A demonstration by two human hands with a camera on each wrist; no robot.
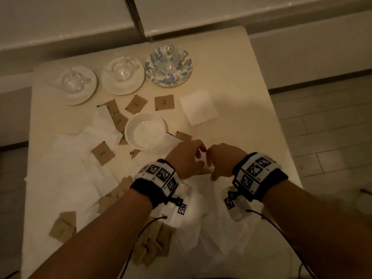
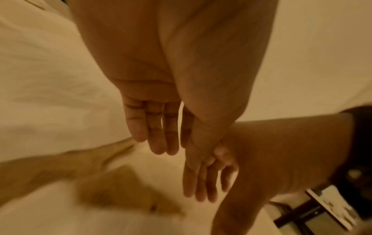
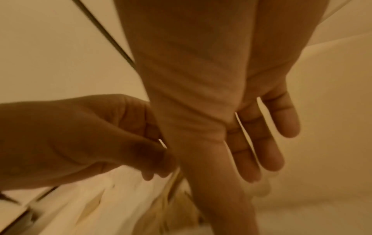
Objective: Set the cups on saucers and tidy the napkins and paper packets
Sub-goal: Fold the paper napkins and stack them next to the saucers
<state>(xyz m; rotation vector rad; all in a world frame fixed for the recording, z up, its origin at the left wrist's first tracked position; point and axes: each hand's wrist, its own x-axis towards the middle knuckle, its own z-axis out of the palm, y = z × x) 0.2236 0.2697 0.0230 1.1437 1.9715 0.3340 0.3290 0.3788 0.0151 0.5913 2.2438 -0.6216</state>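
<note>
Along the far edge of the counter (image 1: 231, 121), three clear glass cups are already sitting on saucers: at the left a cup (image 1: 71, 82) on a white saucer (image 1: 80, 97), then a second cup (image 1: 122, 71) on another white saucer (image 1: 120, 88), then a third cup (image 1: 169, 57) on a floral saucer (image 1: 157, 77). Glass will be slippery and fragile, so it is best taken by the handle or rim.

Crumpled white napkins (image 1: 76, 150) are lying across the left and near side, with brown paper packets (image 1: 102, 154) scattered among them; both look light and limp, so a pinch at an edge or corner should lift them. A white bowl (image 1: 146, 130) is standing mid-counter and appears empty, and a folded napkin (image 1: 198, 110) is lying to its right.

Near the front, the left hand (image 1: 184, 160) and right hand (image 1: 225, 159) are meeting over a napkin. The left grip is showing straight, relaxed fingers and holding nothing visible. The right grip is showing straight fingers with the thumb reaching beside the left hand; any pinch cannot be told.
</note>
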